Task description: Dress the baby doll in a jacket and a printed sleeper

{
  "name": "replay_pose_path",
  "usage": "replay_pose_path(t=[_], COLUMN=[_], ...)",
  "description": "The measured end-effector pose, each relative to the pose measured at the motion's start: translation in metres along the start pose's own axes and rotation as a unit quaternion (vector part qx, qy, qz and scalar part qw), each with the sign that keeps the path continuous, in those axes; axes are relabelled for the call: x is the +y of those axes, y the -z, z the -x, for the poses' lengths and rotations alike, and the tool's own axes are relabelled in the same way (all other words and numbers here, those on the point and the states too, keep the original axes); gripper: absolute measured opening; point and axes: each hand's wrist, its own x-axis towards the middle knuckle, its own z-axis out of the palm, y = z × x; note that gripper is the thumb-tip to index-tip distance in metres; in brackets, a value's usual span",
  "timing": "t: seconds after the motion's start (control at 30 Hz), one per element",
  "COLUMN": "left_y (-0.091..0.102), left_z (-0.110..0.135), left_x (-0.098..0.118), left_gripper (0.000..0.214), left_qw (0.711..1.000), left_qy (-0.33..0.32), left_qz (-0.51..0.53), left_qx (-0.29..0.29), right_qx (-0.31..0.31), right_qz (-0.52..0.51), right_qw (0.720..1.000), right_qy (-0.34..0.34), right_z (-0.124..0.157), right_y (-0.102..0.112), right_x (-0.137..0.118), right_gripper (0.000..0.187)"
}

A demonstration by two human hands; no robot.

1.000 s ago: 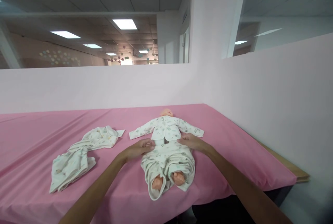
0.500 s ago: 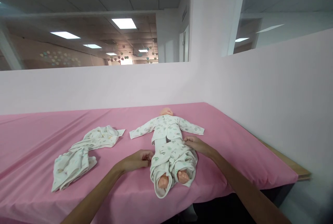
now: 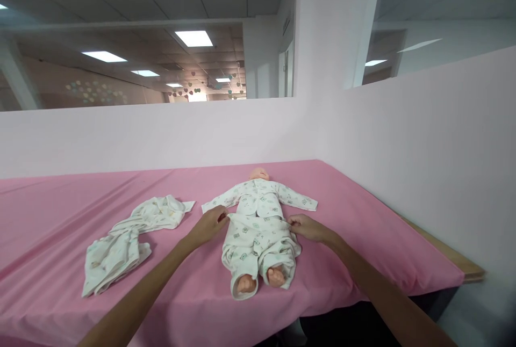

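A baby doll point(image 3: 258, 174) lies on its back on the pink-covered table point(image 3: 342, 212), head away from me, bare feet point(image 3: 260, 281) toward me. It wears a white printed top point(image 3: 260, 199) and matching printed trousers point(image 3: 258, 245). My left hand point(image 3: 210, 223) pinches the trousers' waistband at the doll's left-hand side in view. My right hand point(image 3: 307, 226) grips the waistband on the other side. The waistband sits stretched between both hands at the doll's waist.
A crumpled heap of similar white printed clothes point(image 3: 133, 237) lies on the table to the left. A pale pink partition wall point(image 3: 423, 148) runs behind and along the right. The table's wooden edge point(image 3: 455, 261) shows at the right.
Both hands have shifted up the doll's body, pulling the trousers' waistband from the thighs to the waist. The trouser legs now lie flatter, with the feet showing at the cuffs.
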Motion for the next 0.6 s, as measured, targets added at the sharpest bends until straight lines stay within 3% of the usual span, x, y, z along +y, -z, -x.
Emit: replay_pose_path(t=[0.1, 0.27, 0.37, 0.47, 0.6], left_y=[-0.009, -0.033, -0.041, -0.041, -0.041], left_z=[-0.012, -0.02, -0.02, -0.025, -0.051], left_x=[-0.003, -0.006, -0.015, -0.027, -0.037], left_gripper=[0.021, 0.019, 0.017, 0.017, 0.019], left_qw=[1.0, 0.991, 0.976, 0.925, 0.828], left_qy=[0.01, 0.062, 0.119, 0.192, 0.287], left_qz=[0.023, 0.099, 0.172, 0.322, 0.464], left_qx=[0.019, 0.064, 0.069, 0.063, 0.127], right_qx=[0.039, 0.17, 0.188, 0.165, 0.1], right_qz=[-0.024, -0.043, -0.027, -0.005, 0.005], right_qw=[0.999, 0.984, 0.982, 0.986, 0.995], right_qy=[0.009, 0.016, 0.017, 0.018, 0.026], right_z=[-0.006, -0.023, -0.028, -0.023, -0.014], right_y=[-0.003, -0.012, -0.017, -0.02, -0.017], right_x=[0.0, 0.002, 0.005, 0.006, 0.004], right_gripper=[0.022, 0.019, 0.02, 0.019, 0.017])
